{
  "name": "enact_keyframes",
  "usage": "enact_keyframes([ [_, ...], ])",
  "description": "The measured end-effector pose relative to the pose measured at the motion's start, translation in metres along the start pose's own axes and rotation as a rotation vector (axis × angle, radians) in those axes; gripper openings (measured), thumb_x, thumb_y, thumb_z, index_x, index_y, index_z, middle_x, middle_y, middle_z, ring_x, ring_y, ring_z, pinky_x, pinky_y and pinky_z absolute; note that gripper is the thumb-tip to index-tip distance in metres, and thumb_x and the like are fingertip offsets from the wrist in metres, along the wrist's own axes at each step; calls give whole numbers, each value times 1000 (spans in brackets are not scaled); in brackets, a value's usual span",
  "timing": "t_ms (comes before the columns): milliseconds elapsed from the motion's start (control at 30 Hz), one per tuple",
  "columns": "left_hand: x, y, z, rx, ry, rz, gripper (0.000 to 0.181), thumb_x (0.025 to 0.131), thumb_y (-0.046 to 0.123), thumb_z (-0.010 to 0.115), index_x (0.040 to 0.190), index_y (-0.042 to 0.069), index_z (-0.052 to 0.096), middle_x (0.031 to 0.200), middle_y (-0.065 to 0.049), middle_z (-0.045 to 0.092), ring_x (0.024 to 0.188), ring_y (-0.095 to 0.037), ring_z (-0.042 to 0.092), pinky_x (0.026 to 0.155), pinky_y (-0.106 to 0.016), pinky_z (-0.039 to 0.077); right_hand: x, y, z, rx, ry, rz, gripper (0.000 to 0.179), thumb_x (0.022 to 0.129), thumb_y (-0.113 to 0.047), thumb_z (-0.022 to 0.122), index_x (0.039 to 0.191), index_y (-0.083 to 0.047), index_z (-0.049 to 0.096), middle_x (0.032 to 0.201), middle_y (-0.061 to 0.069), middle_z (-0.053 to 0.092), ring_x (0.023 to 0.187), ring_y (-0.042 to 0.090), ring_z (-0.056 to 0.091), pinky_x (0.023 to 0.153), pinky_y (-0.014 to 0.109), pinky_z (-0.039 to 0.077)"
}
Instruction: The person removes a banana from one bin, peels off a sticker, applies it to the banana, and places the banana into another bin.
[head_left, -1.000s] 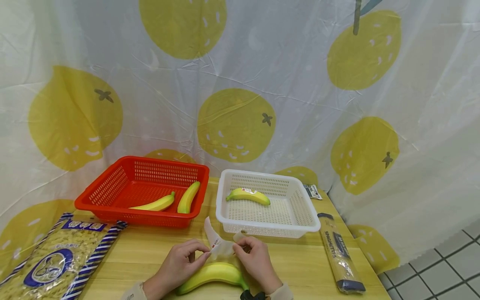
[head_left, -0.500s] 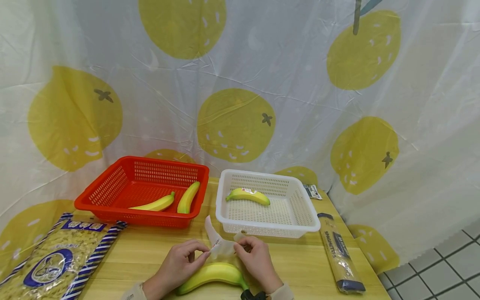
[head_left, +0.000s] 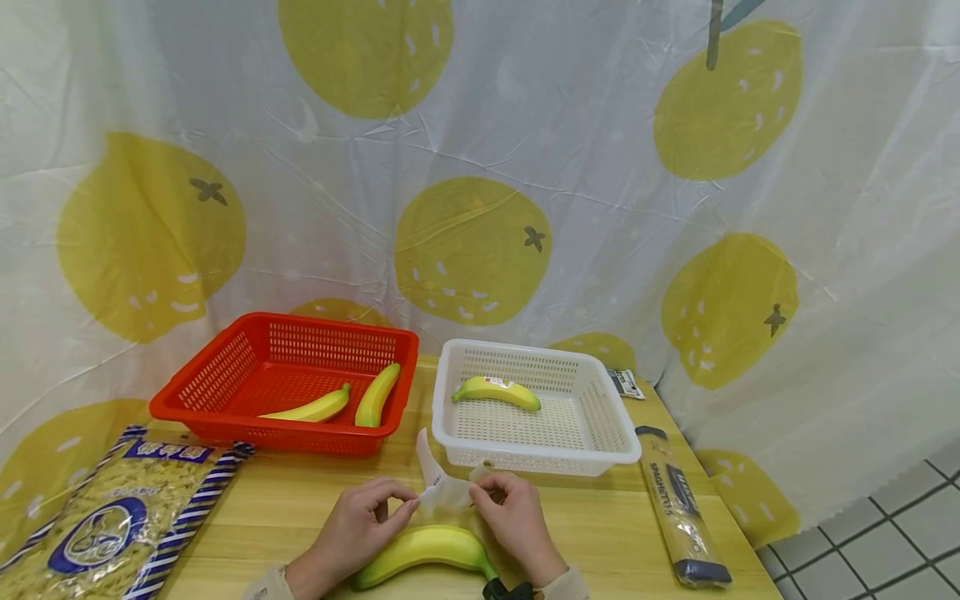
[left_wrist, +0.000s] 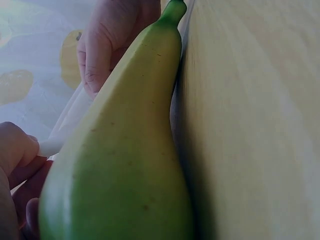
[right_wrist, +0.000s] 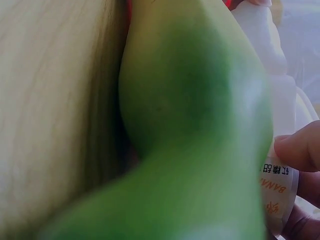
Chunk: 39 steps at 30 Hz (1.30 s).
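The head camera looks forward and down from above the near side of the table (head_left: 600,533), far enough back to fit the curtain (head_left: 600,208) across the upper half and the banana (head_left: 423,547) at bottom centre. The left wrist camera sits low, very near that banana, facing along it towards its stem at top centre, with the table at frame right. The right wrist camera, also close up, faces the opposite way, table at frame left. All three share the banana and paper (head_left: 448,502).

The banana (head_left: 427,547) is yellow with green ends; one basket (head_left: 277,427) red, another basket (head_left: 536,450) white; curtain (head_left: 315,208) white, yellow-fruited; strip (head_left: 447,502) apparently whitish.
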<state>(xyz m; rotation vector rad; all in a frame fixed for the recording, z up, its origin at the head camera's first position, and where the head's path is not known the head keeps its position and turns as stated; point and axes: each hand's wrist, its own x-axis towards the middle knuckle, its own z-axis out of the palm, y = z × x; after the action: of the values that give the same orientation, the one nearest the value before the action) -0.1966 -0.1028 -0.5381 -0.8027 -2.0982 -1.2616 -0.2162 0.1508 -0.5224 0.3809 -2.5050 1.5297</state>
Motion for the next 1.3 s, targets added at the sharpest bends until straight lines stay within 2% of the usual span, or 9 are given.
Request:
enact_keyframes([
  [467, 0, 0, 0, 7, 27, 20, 31, 83, 2, 84, 94, 28, 73, 85, 18, 66, 56, 8, 42, 49, -7, 35, 0, -1, -1, 18, 3, 29, 10, 92, -19, 78, 85, -11, 76, 81, -2, 72, 68, 2, 60, 61, 17, 48],
  [1033, 2, 1, -1, -1, 45, 23, 29, 83, 0, 83, 95, 25, 74, 85, 15, 68, 56, 7, 44, 49, -8, 36, 1, 0, -1, -26, 10, 47, 10, 93, -19, 77, 85, -13, 75, 78, -5, 70, 67, 2, 60, 61, 19, 50],
  [1300, 3, 3, -2, -15, 32, 15, 25, 84, 0, 82, 94, 22, 75, 85, 12, 70, 57, 7, 45, 50, -9, 38, 2, 1, -1, -33, 5, 69, 9, 93, -19, 76, 85, -15, 75, 78, -6, 71, 66, 3, 61, 60, 20, 50],
])
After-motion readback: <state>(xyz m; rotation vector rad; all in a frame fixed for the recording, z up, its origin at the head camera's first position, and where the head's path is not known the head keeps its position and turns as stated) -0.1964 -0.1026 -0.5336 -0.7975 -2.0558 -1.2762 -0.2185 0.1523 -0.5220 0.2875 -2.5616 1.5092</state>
